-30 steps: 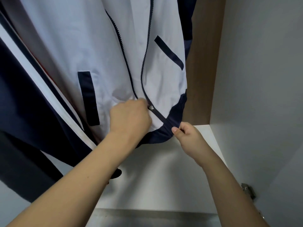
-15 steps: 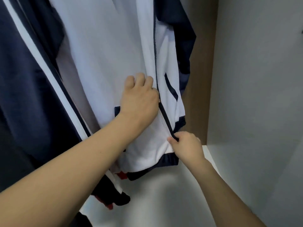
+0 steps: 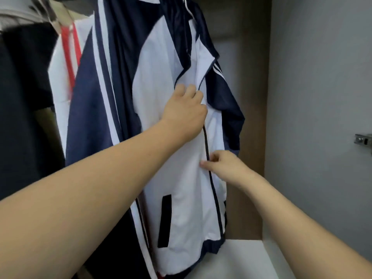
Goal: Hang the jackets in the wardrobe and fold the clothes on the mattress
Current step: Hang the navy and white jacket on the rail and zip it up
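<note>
Up inside the wardrobe (image 3: 314, 97), a white and navy jacket (image 3: 181, 178) hangs with its zipper (image 3: 207, 146) closed from the hem to chest height, where the collar flaps fall apart. The left hand (image 3: 186, 109) is curled at the top of the closed zipper, fingers bent against the fabric; whether it pinches the slider cannot be told. The right hand (image 3: 223, 166) pinches the jacket front just beside the zipper line, lower and nearer. Left of this jacket, touching it, hang a second navy jacket with white stripes (image 3: 88, 109) and a dark garment (image 3: 22, 117). To the right, bare room runs between the jacket's sleeve and the grey side wall. The jacket's hem hangs just at the far edge of the white shelf (image 3: 247, 260). A metal hinge (image 3: 363, 139) sits at the right edge.
</note>
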`<action>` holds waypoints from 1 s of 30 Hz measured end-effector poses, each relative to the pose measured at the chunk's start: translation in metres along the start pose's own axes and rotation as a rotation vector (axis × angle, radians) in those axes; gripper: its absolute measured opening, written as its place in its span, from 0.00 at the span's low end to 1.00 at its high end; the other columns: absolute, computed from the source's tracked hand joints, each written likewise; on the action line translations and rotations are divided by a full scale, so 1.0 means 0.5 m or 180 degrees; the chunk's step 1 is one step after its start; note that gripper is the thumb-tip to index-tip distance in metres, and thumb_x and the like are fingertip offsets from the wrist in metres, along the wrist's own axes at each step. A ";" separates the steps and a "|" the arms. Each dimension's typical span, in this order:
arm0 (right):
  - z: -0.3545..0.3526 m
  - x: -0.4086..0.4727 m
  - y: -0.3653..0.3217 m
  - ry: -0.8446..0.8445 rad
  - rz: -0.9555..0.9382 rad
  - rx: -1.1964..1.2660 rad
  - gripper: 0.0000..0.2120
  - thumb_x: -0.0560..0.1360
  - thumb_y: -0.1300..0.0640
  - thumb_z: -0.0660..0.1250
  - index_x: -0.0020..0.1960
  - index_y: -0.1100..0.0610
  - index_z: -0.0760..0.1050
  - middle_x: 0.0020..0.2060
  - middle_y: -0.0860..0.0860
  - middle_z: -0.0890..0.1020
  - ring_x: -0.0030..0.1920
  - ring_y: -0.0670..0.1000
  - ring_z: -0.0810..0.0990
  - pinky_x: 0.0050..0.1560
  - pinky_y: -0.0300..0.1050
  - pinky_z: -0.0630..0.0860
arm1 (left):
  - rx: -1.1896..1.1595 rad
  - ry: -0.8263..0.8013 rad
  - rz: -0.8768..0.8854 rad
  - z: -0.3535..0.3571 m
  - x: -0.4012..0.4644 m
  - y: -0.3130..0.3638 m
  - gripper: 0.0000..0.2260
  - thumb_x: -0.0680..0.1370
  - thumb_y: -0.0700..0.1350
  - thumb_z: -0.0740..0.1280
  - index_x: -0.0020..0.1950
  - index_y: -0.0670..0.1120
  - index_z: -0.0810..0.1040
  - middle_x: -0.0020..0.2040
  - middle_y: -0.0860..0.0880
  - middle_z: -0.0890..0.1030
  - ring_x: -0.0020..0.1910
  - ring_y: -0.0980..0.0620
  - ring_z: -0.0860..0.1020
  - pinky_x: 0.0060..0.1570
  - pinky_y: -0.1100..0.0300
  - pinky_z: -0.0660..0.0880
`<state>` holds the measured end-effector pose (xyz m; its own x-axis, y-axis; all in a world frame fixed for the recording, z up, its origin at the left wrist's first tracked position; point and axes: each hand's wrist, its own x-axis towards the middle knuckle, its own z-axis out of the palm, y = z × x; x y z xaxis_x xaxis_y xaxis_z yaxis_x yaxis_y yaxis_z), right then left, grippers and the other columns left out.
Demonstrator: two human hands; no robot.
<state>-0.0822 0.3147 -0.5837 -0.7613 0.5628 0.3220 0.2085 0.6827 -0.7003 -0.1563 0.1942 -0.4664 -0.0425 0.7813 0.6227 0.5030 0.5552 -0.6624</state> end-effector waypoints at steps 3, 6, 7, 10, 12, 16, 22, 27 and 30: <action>-0.049 0.047 -0.083 0.0763 -0.0503 -0.0158 0.16 0.76 0.50 0.68 0.34 0.56 0.68 0.30 0.51 0.72 0.32 0.53 0.70 0.32 0.46 0.65 | 0.0259 0.0064 0.0233 -0.013 0.018 -0.015 0.13 0.78 0.40 0.55 0.55 0.45 0.78 0.51 0.46 0.70 0.59 0.42 0.67 0.63 0.47 0.60; -0.066 0.067 -0.108 -0.0023 -0.0035 -0.0857 0.14 0.76 0.53 0.68 0.34 0.56 0.70 0.30 0.50 0.75 0.30 0.51 0.75 0.33 0.43 0.70 | 0.0528 0.0239 0.0080 -0.032 0.045 -0.056 0.14 0.79 0.40 0.54 0.55 0.45 0.79 0.54 0.46 0.72 0.60 0.42 0.66 0.64 0.47 0.60; -0.072 0.068 -0.114 -0.0354 0.0188 -0.1022 0.10 0.76 0.53 0.67 0.39 0.57 0.75 0.34 0.51 0.80 0.33 0.51 0.80 0.36 0.43 0.74 | 0.0533 0.0284 -0.0003 -0.039 0.055 -0.073 0.14 0.79 0.39 0.55 0.55 0.45 0.79 0.55 0.46 0.72 0.59 0.42 0.66 0.64 0.47 0.60; -0.109 0.081 -0.159 -0.0432 0.0163 -0.0734 0.10 0.76 0.51 0.68 0.46 0.59 0.75 0.39 0.52 0.82 0.38 0.52 0.82 0.37 0.43 0.74 | 0.0445 0.0333 -0.0009 -0.059 0.084 -0.111 0.14 0.78 0.39 0.56 0.55 0.45 0.79 0.56 0.46 0.70 0.59 0.43 0.66 0.64 0.46 0.60; -0.139 0.096 -0.203 0.0266 -0.0336 -0.0286 0.15 0.76 0.48 0.68 0.38 0.56 0.70 0.32 0.51 0.76 0.31 0.50 0.74 0.32 0.42 0.68 | 0.0546 0.0351 0.0169 -0.068 0.103 -0.121 0.14 0.79 0.42 0.55 0.58 0.46 0.79 0.61 0.45 0.69 0.62 0.42 0.64 0.68 0.44 0.58; -0.146 0.110 -0.242 0.0471 -0.0525 -0.0449 0.15 0.78 0.54 0.65 0.35 0.56 0.67 0.30 0.50 0.70 0.30 0.51 0.68 0.31 0.43 0.64 | 0.0883 0.0423 0.0189 -0.087 0.143 -0.136 0.16 0.81 0.45 0.56 0.61 0.47 0.80 0.66 0.45 0.67 0.68 0.41 0.62 0.74 0.33 0.45; -0.151 0.111 -0.243 0.0036 -0.0146 -0.0732 0.13 0.77 0.58 0.63 0.36 0.56 0.64 0.30 0.53 0.74 0.35 0.56 0.79 0.34 0.43 0.69 | 0.0544 0.0619 -0.0605 -0.136 0.204 -0.220 0.17 0.81 0.46 0.59 0.65 0.42 0.77 0.70 0.40 0.66 0.71 0.38 0.62 0.72 0.29 0.47; -0.153 0.109 -0.262 -0.0077 -0.0080 -0.0972 0.09 0.78 0.58 0.61 0.39 0.56 0.65 0.31 0.56 0.80 0.36 0.57 0.78 0.38 0.44 0.71 | 0.0411 0.0951 -0.0870 -0.157 0.238 -0.268 0.15 0.80 0.41 0.57 0.61 0.40 0.78 0.69 0.40 0.65 0.69 0.37 0.63 0.69 0.30 0.54; -0.152 0.110 -0.264 -0.0144 -0.0095 -0.1042 0.08 0.78 0.57 0.60 0.41 0.55 0.66 0.36 0.55 0.80 0.35 0.54 0.80 0.40 0.44 0.75 | 0.0338 0.1057 -0.0996 -0.142 0.237 -0.260 0.14 0.79 0.40 0.57 0.60 0.40 0.77 0.67 0.41 0.68 0.65 0.38 0.66 0.65 0.33 0.62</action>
<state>-0.1051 0.2909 -0.4249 -0.7949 0.5241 0.3057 0.3664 0.8162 -0.4466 -0.1654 0.1945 -0.2768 0.1092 0.4478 0.8874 0.4183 0.7892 -0.4497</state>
